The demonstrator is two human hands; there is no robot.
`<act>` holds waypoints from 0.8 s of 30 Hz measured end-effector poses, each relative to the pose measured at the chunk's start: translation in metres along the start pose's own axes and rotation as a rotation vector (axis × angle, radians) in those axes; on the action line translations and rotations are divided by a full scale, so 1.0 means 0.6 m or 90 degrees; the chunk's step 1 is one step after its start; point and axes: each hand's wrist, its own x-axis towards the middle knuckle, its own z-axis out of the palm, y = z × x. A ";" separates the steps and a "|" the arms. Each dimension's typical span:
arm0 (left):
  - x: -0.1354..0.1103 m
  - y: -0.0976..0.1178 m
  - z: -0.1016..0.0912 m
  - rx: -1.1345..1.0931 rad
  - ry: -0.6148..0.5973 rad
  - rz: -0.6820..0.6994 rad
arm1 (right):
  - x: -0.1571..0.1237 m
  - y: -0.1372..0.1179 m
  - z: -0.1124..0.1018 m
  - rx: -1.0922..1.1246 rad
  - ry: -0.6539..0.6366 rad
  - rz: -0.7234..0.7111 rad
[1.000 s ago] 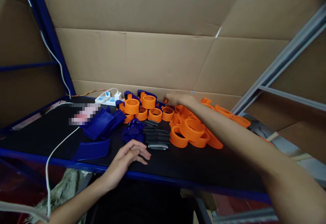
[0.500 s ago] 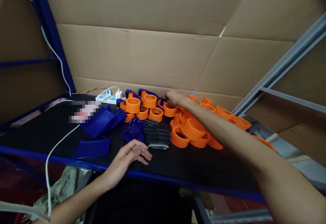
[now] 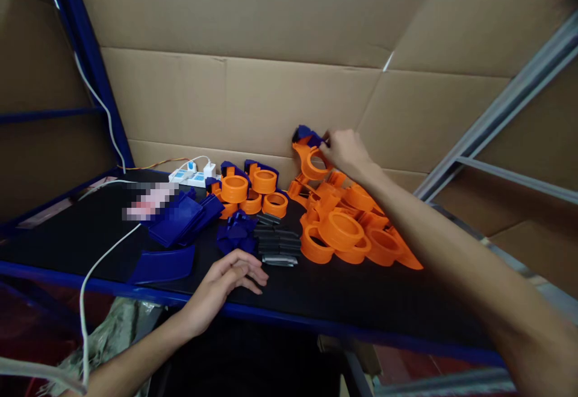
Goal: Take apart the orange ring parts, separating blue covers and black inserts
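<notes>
My right hand [image 3: 345, 150] grips an orange-and-blue tape dispenser [image 3: 312, 159] by its blue part, lifted near the cardboard at the back. Its orange ring hangs above the pile of orange tape dispenser bodies [image 3: 341, 228]. My left hand [image 3: 237, 270] hovers or rests by the front edge, fingers loosely spread and holding nothing; contact with the table cannot be made out. Just beyond it lie dark blue plastic pieces [image 3: 237, 231] and a stack of black strips [image 3: 277, 241]. Behind these stands a group of assembled orange-and-blue dispensers [image 3: 235, 188].
Flat blue plates [image 3: 176, 219] lie left of centre, with a single blue plate [image 3: 162, 264] nearer the front. A white power strip [image 3: 194, 177] sits at the back. A white cable [image 3: 83, 300] hangs over the front edge. Cardboard [image 3: 248, 96] walls the rear.
My right hand has risen from the back of the table and moved right, lifting a tape dispenser away from the assembled group. My left hand has stayed in place.
</notes>
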 end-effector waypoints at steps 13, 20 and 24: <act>-0.030 0.028 0.031 -0.195 0.097 0.080 | -0.348 -0.218 -0.068 0.143 0.075 -0.433; -0.035 0.021 0.035 -0.124 0.232 -0.010 | -0.369 -0.257 -0.044 0.018 0.031 -0.487; -0.032 0.018 0.033 -0.114 0.240 -0.028 | -0.365 -0.258 -0.031 0.025 0.035 -0.506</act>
